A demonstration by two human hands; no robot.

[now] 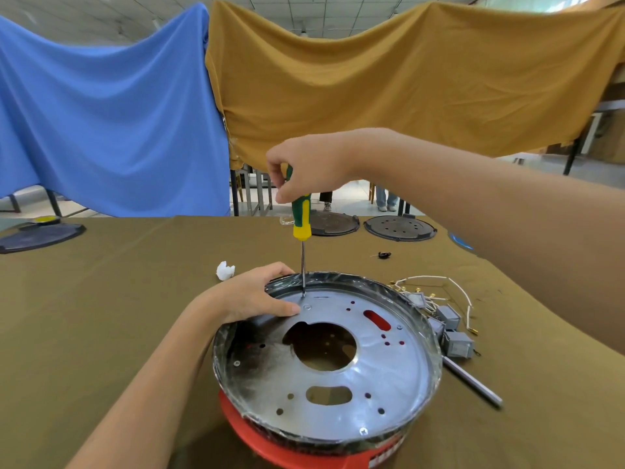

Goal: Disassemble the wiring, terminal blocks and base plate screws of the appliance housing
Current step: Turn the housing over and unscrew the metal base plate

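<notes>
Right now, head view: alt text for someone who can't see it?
The right hand grips a green and yellow screwdriver upright, its tip on a screw at the far edge of a round metal base plate, while the left hand rests on the housing rim. Removed white wires and grey terminal blocks lie on the olive tablecloth to the right.

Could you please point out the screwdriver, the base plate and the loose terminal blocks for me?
screwdriver (301, 214): head view, on the green and yellow handle.
base plate (389, 370): head view, on bare metal right of the centre hole.
terminal blocks (458, 345): head view, on the nearest grey block.
</notes>
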